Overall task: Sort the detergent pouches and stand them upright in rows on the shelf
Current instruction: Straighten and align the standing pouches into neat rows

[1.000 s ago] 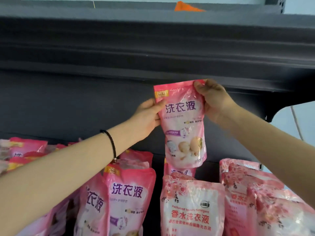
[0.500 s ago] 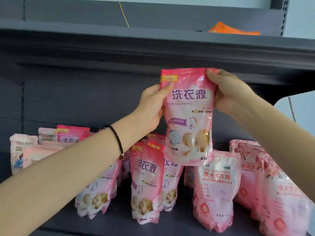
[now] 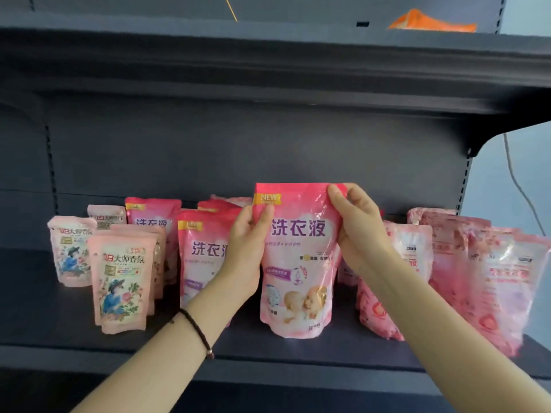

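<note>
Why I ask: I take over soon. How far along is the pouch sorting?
Done: pale pouches stand grouped at the left, bright pink pouches stand beside them. In hand: left hand and right hand hold another bright pink pouch by its top, its base at or just above the shelf. Left: let it go in its row, then probably straighten the floral pouches on the right, which lean.

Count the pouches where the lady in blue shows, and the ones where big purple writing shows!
Blue lady pouches: 2
Purple writing pouches: 3, counting the held pouch
Total: 5
</note>
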Motion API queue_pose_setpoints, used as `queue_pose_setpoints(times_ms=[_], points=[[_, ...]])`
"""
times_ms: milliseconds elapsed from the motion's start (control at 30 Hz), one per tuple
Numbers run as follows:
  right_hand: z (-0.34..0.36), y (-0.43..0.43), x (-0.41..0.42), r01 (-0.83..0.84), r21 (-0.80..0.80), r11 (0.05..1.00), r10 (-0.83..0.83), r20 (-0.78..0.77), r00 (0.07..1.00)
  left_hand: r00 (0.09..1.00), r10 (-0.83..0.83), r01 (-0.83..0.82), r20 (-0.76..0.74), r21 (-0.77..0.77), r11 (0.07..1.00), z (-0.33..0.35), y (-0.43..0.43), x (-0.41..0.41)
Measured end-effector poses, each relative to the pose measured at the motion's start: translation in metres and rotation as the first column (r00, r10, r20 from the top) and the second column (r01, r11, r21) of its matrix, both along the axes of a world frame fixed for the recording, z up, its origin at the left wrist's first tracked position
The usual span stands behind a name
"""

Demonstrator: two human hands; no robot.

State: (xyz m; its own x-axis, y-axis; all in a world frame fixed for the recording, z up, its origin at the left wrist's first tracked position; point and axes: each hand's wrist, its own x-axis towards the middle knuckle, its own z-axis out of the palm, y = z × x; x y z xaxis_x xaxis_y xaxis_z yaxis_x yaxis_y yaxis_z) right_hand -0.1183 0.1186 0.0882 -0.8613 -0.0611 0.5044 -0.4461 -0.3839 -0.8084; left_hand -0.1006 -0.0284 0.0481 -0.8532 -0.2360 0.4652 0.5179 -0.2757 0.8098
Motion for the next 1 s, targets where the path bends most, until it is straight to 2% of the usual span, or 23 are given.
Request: queue_pose_setpoints(times_ms=[167,300,367,500,600,700,733,867,1000], points=[[-0.038,-0.002,-0.010,0.075,-0.027,0.997,-0.076,-0.009,0.997,1.000,0.011,-0.010,0.011,-0.066,0.998,-0.031,0.000,-0.010],[-0.061,-0.002,-0.013,0.063,-0.041,0.997,-0.062,0.006,0.998,1.000,0.007,-0.005,0.025,-0.056,0.998,-0.053,0.003,-0.015],[-0.071,-0.002,-0.014,0.136,-0.030,0.990,-0.137,-0.034,0.990,1.000,0.019,-0.018,0.015,-0.064,0.998,-0.061,0.005,-0.017],[-0.082,-0.005,-0.016,0.330,-0.068,0.942,-0.333,-0.041,0.942,0.987,0.135,-0.154,-0.092,-0.237,0.959,-0.071,0.007,-0.012],[-0.084,-0.007,-0.016,0.362,-0.061,0.930,-0.365,-0.036,0.930,0.954,0.220,-0.289,-0.201,-0.445,0.847,-0.097,0.001,0.007],[-0.084,-0.004,-0.017,0.350,-0.014,0.937,-0.350,-0.054,0.935,0.954,0.200,-0.299,-0.223,-0.690,0.659,-0.127,0.000,0.021],[-0.084,-0.002,-0.017,0.338,0.013,0.941,-0.336,-0.069,0.939,0.961,0.186,-0.275,-0.204,-0.717,0.640,-0.134,0.001,0.024],[-0.087,0.010,-0.009,0.194,0.194,0.962,-0.173,-0.120,0.978,0.977,0.169,-0.213,-0.131,-0.662,0.718,-0.139,0.003,0.026],[-0.128,0.020,0.009,0.097,0.368,0.925,-0.011,-0.229,0.973,0.977,0.174,-0.213,-0.126,-0.662,0.718,-0.139,-0.001,0.025]])
